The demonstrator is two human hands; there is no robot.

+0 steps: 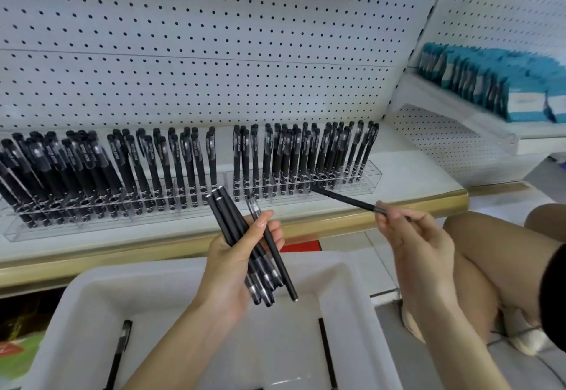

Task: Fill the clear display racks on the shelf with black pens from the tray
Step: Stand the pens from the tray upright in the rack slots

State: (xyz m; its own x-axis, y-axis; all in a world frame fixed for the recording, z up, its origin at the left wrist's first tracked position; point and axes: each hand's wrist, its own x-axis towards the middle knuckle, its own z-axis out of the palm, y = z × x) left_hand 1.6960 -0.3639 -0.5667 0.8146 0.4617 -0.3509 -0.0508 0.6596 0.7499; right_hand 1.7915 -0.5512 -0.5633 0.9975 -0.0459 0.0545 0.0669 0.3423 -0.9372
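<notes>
Left hand (237, 262), above a white tray (101, 285) holding two loose pens (118, 353), grips a bundle of black pens (222, 212); right hand (419, 236) pinches a single pen (343, 197), its tip apparently touching the partly filled right clear rack (361, 182) on the shelf (413, 181) beyond.

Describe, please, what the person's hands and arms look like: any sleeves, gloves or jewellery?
Both the left hand and right hand are bare: no gloves, rings or watch show. The forearms are uncovered to the frame's edge. The left thumbnail looks long and glossy.
</notes>
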